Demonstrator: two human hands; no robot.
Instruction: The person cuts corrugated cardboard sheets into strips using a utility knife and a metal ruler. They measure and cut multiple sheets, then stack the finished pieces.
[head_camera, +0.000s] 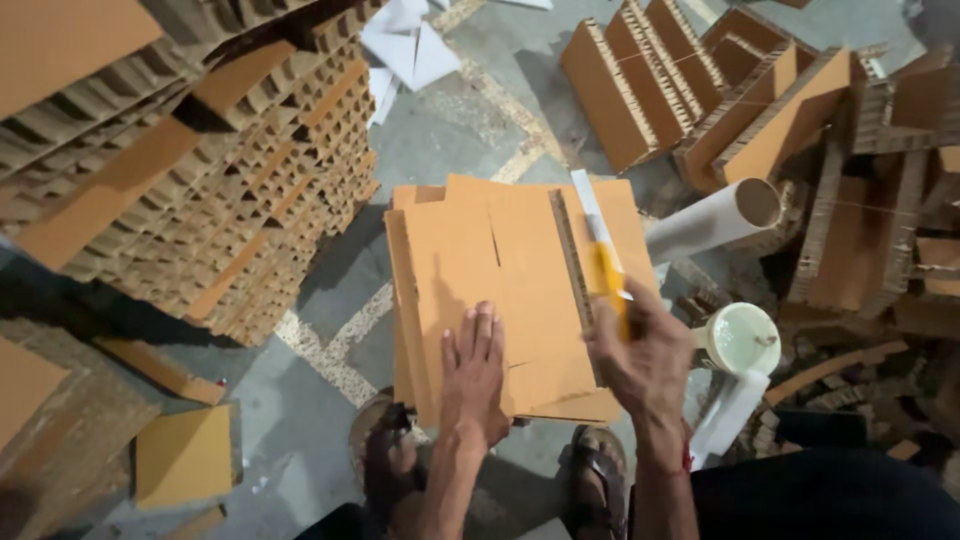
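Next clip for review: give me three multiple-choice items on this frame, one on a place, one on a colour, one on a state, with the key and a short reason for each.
1. Where does the left hand lie?
A. flat on the cardboard sheets
B. on the white tube
C. on the floor

2. What colour is the handle of the cutter in the right hand?
A. red
B. yellow
C. green

3. How is the white tube lying?
A. standing upright
B. on its side, open end showing
C. crushed flat

Key: 1 A, the palm presses on the top sheet. 2 B, a yellow handle shows above the fingers, with a pale blade beyond it. 3 B, its round open end faces the camera to the right of the sheets.
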